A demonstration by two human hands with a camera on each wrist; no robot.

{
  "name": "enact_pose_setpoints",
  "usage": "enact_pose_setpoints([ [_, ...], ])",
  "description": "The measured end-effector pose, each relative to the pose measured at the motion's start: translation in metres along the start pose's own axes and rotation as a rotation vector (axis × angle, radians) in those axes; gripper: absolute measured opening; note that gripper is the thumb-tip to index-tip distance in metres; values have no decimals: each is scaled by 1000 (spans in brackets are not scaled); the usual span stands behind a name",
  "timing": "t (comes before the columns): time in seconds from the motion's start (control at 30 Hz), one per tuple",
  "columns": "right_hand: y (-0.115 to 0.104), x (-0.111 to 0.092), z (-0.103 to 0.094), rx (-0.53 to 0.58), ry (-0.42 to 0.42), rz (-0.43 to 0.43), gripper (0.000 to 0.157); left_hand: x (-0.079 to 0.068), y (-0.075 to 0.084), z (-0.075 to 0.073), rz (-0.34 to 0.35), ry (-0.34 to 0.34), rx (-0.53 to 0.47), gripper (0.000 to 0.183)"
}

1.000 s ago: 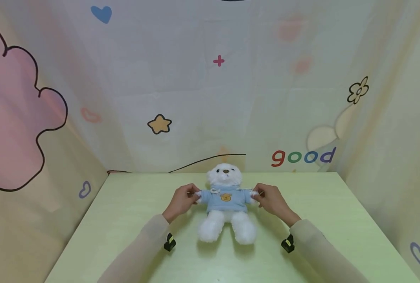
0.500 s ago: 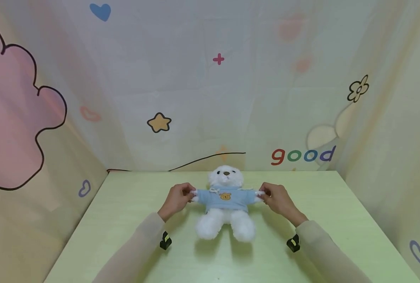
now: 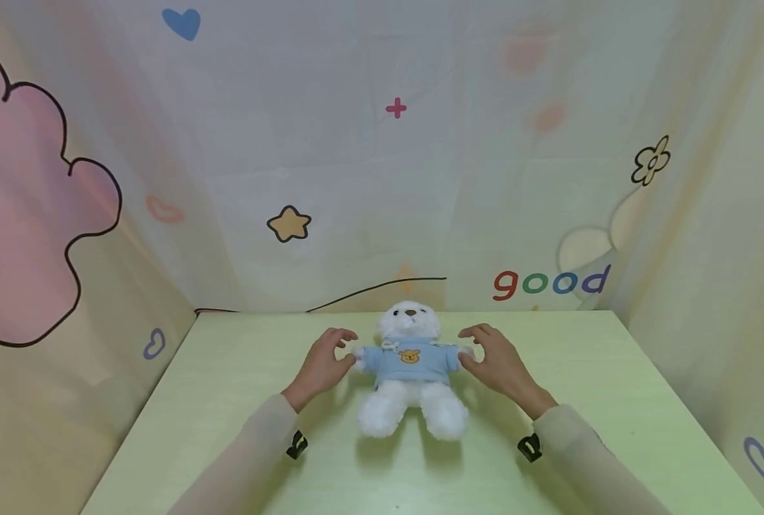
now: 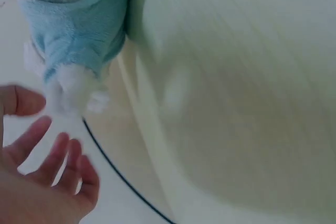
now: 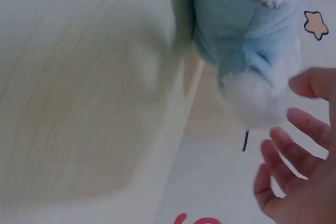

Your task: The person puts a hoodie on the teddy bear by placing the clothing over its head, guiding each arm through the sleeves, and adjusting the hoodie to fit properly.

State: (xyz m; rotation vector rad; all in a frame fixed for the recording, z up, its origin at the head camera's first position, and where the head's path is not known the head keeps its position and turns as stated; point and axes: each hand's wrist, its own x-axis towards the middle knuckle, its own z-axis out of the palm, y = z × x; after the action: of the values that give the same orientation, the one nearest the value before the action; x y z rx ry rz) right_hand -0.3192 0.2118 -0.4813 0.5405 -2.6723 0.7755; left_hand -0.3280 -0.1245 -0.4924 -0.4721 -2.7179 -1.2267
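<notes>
A white plush teddy bear [image 3: 410,372] in a light blue hoodie with a small bear face on its chest faces the camera at the middle of the table [image 3: 549,458]. Beside its paw on the left of the view is my left hand [image 3: 322,363], thumb and fingers spread apart with nothing pinched. My right hand [image 3: 499,361] is held the same way by the other paw. Both wrist views show a white paw [image 4: 73,90] close to the loosened fingertips, with a gap between thumb and fingers.
Printed curtains hang behind the table and at both sides. The back curtain [image 3: 356,143] meets the table's far edge just behind the bear. A small black strap piece [image 3: 297,445] hangs below each wrist.
Half a second ago both hands pinched the bear's paws and drew its arms outward. Now the fingers have let go, and the arms have sprung back in toward the body.
</notes>
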Motion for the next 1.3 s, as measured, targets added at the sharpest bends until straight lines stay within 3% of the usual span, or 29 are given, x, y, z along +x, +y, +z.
enact_pose_setpoints([
  [0.1, -12, 2, 0, 11, 27, -61, 27, 0, 15, -1, 59, 39, 33, 26],
  [0.27, -26, 11, 4, 72, -96, -123, 41, 8, 33, 5, 129, -119, 41, 38],
  [0.4, -25, 13, 12, 153, -231, -53, 55, 16, 25, 18, 95, -264, 53, 54],
  [0.57, -20, 11, 21, 186, -327, 1, 68, 18, 15, 28, 60, -364, 38, 68],
  [0.73, -19, 10, 23, 174, -330, 8, 69, 18, 14, 30, 58, -368, 13, 67],
  [1.03, -18, 8, 25, 218, -383, 56, 69, 17, 7, 36, -28, -409, 1, 71],
  [1.2, -14, 8, 30, 235, -385, 61, 64, 16, 8, 38, -30, -420, -38, 65],
  [1.3, -13, 7, 31, 208, -353, 55, 65, 15, 7, 38, -13, -393, -23, 66],
])
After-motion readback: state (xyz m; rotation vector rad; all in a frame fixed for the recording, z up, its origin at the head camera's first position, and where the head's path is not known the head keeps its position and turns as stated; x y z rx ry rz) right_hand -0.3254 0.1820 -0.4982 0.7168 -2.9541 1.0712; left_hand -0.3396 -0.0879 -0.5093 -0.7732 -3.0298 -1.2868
